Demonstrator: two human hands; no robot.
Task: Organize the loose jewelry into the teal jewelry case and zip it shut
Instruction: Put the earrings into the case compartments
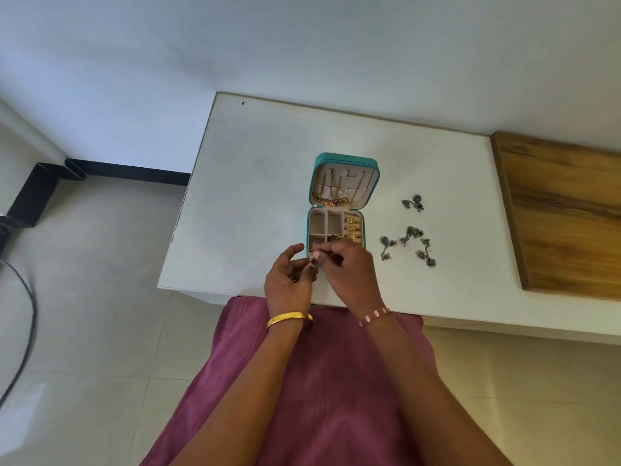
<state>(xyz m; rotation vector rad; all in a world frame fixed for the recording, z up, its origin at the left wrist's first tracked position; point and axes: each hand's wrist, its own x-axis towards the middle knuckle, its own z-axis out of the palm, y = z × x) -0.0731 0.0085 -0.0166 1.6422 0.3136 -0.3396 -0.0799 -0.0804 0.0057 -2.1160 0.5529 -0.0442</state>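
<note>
Nearest, both hands meet over the front edge of the white table (255, 183). The left hand (289, 281) is cupped with curled fingers, and the right hand (349, 269) pinches a small gold piece (312, 257) where the two hands meet, though whether the left also grips it is unclear. Just beyond the fingertips the teal case (339, 210) lies open, gold rings (350, 228) in its right slots and chains (331, 196) in the lid. To the right of the case, dark earrings (408, 242) lie loose on the table.

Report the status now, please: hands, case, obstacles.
Left hand and right hand pinching a small jewelry piece. Teal jewelry case open, unzipped. Dark earrings loose on table. No obstruction.
</note>
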